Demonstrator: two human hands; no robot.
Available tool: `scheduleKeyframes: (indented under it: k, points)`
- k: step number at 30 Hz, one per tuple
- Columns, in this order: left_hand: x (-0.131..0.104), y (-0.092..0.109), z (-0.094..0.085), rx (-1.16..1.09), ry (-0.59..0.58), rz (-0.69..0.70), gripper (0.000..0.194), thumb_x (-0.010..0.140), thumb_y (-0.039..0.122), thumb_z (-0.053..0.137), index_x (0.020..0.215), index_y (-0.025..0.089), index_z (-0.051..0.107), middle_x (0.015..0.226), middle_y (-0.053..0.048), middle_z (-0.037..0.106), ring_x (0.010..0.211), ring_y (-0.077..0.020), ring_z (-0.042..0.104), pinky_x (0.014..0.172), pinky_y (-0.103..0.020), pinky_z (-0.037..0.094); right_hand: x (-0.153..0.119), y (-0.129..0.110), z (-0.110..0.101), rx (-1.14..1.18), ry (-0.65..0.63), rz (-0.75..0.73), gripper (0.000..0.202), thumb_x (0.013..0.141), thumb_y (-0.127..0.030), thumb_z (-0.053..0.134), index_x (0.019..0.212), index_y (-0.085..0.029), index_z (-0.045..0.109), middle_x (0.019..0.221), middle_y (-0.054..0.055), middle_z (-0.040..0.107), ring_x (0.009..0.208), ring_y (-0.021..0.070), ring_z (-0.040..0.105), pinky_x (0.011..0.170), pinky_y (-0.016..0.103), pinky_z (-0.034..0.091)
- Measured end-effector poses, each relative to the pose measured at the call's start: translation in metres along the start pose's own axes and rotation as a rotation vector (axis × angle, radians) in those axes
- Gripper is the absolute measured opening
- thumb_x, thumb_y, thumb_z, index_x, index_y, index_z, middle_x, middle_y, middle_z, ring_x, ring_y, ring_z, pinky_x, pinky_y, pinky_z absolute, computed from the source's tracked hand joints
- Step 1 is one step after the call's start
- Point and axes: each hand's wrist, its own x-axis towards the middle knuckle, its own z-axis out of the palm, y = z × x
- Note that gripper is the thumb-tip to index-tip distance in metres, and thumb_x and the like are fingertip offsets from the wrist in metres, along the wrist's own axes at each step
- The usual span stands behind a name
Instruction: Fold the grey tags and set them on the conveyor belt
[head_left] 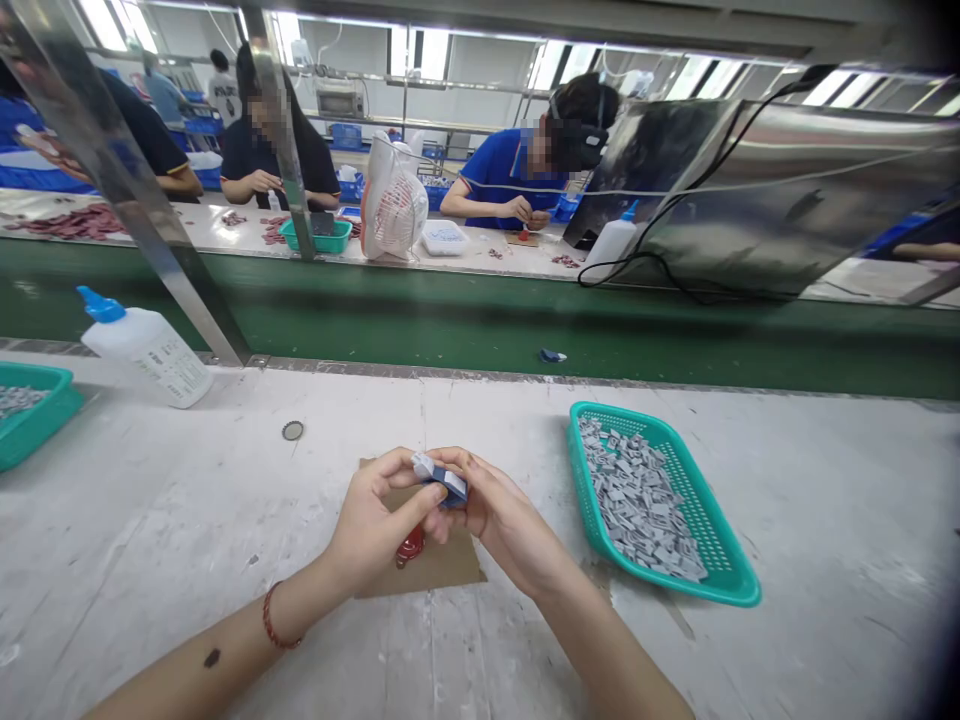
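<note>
Between both hands is a small dark-blue and grey plastic part point(445, 483), held above the worktable. My left hand point(379, 510) pinches it from the left, thumb on the near side. From the right, the fingers of my right hand point(491, 500) close round its other end. Below them lies a piece of brown cardboard point(450, 565) with a glossy red blob point(410, 546) on it, partly covered by my left hand. To the right stands a green basket point(731, 570) full of small grey plastic pieces point(637, 495).
A white bottle with a blue nozzle point(150, 350) stands back left, near a second green basket point(56, 415). A bottle cap point(292, 430) lies on the table. Beyond, a similar blue part point(553, 355) rests on the green belt point(450, 320). Several people work opposite.
</note>
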Motion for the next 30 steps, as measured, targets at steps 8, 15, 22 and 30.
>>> scheduleKeyframes:
  k: [8,15,22,30]
  points:
    - [0.004,-0.008,0.000,0.139,0.049,0.010,0.011,0.084,0.028,0.064,0.091,0.019,0.062,0.080,-0.005,0.074,0.088,-0.0234,0.070,0.081,-0.033,0.051,0.001,0.001,0.000,0.020,0.092,0.031,0.035,0.082,-0.046,0.065,0.104,-0.020,0.060,0.063,-0.006,0.043,0.049,0.0040,0.034,0.046,0.018,0.022]
    - [0.039,-0.009,-0.010,-0.008,-0.031,-0.093,0.022,0.078,0.034,0.070,0.082,0.016,0.060,0.087,-0.007,0.073,0.084,-0.0204,0.068,0.076,-0.029,0.050,-0.006,-0.024,-0.026,-0.546,0.171,-0.018,0.043,0.093,-0.051,0.041,0.116,-0.019,0.055,0.059,-0.003,0.050,0.053,0.0114,0.045,0.050,0.023,0.033]
    - [0.130,-0.004,-0.078,0.278,0.377,-0.163,0.018,0.074,0.016,0.066,0.090,0.010,0.067,0.091,-0.012,0.073,0.075,-0.0170,0.069,0.066,-0.026,0.054,-0.053,-0.082,-0.143,-1.313,0.964,0.171,0.032,0.085,-0.040,0.048,0.100,-0.018,0.068,0.082,0.010,0.069,0.068,0.0221,0.062,0.054,0.029,0.040]
    - [0.204,-0.002,-0.158,0.721,0.725,-0.175,0.013,0.066,0.011,0.065,0.079,0.011,0.068,0.066,-0.005,0.068,0.064,-0.0182,0.066,0.067,-0.030,0.053,-0.059,-0.071,-0.194,-1.374,0.916,0.391,0.026,0.076,-0.022,0.060,0.099,-0.021,0.074,0.084,0.006,0.071,0.072,0.0193,0.065,0.057,0.024,0.043]
